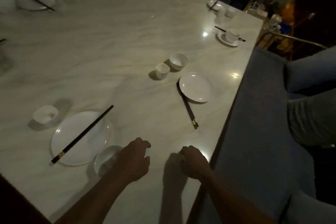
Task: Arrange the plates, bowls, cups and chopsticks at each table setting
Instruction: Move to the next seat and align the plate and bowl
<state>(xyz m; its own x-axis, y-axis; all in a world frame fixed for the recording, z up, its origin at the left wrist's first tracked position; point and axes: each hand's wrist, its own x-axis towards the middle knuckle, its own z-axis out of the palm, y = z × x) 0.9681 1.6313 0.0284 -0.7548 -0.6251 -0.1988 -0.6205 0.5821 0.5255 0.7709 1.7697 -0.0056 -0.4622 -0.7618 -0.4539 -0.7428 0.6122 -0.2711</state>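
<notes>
White bowl (106,158) lies beside the left hand (134,160), clear of its fingers (143,144).

The view was dim and grainy. Small glare spots shone on the glossy worktop (127,32) near its right edge. A soft shadow lay left of the cup (162,71), and the far corners were blurred and bowed.

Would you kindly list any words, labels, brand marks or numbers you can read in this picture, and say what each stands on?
No readable text anywhere in this view.
The white plates, bowl and cup show no marks.
The gold bands on the chopsticks: too small and dim to tell.
The clutter past the table: blurred, nothing legible.
</notes>
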